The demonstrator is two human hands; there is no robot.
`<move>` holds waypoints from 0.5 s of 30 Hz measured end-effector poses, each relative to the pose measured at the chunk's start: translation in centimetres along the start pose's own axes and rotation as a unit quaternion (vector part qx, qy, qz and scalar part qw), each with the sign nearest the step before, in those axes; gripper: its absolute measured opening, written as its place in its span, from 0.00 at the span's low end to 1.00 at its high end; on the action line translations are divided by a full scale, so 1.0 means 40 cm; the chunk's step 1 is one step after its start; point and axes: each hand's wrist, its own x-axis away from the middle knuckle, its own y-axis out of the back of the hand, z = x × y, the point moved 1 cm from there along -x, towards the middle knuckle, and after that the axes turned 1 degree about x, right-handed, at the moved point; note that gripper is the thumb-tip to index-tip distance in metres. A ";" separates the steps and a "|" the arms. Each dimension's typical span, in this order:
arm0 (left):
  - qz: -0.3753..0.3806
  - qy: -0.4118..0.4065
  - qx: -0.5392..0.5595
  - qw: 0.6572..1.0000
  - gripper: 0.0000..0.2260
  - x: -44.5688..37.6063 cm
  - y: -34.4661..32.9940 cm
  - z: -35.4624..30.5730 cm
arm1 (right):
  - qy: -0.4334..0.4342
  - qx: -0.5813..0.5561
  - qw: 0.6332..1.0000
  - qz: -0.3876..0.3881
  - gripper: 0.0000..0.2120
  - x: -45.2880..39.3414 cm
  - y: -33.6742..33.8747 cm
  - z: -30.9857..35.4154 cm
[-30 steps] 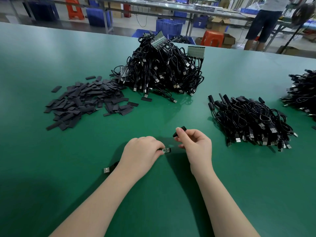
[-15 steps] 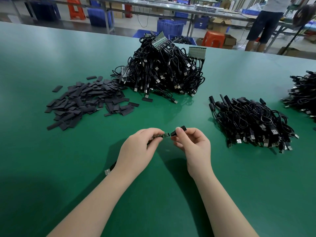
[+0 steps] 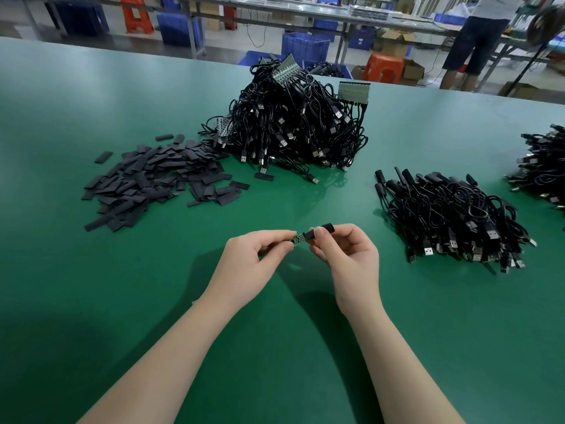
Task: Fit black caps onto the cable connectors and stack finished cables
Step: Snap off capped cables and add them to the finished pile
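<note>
My left hand (image 3: 253, 261) pinches a small green connector board (image 3: 297, 239) at a cable's end, held a little above the green table (image 3: 76, 123). My right hand (image 3: 348, 258) pinches a black cap (image 3: 322, 233), whose open mouth meets the tip of the board. The cable itself is hidden behind my left hand and forearm. A loose heap of flat black caps (image 3: 153, 182) lies at the left. A tall pile of uncapped black cables (image 3: 293, 127) stands behind the hands. A lower stack of capped cables (image 3: 452, 215) lies at the right.
Another cable pile (image 3: 544, 169) sits at the far right edge. Beyond the table's far edge are blue crates (image 3: 305, 47), orange stools (image 3: 386, 67), metal benches and a standing person (image 3: 474, 41).
Both hands rose from the table and came together. The connector board, earlier low by my left fingers, now points at the cap, and the cap's mouth has reached its tip.
</note>
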 end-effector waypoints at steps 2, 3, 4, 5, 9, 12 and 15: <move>0.008 0.018 0.019 1.000 0.12 -0.001 0.002 -0.002 | 0.007 0.010 1.000 0.006 0.07 0.000 0.000 0.002; 0.011 0.025 0.032 0.999 0.12 -0.002 0.003 -0.002 | 0.013 0.016 1.000 0.010 0.09 0.000 0.001 0.003; 0.014 0.031 0.046 0.998 0.12 -0.002 0.004 -0.002 | 0.018 0.022 0.999 0.015 0.10 0.000 0.002 0.004; 0.016 0.036 0.058 0.998 0.11 -0.003 0.006 -0.004 | 0.024 0.026 0.999 0.021 0.11 -0.001 0.003 0.005; 0.038 0.046 0.079 0.995 0.10 -0.003 0.006 -0.009 | 0.050 0.049 0.997 0.023 0.13 0.002 0.005 0.012; 0.045 0.046 0.085 0.994 0.10 -0.002 0.008 -0.009 | 0.057 0.056 0.997 0.016 0.11 0.002 0.006 0.011; 0.046 0.047 0.090 0.994 0.11 -0.002 0.010 -0.010 | 0.034 0.030 0.999 0.026 0.11 0.001 0.004 0.012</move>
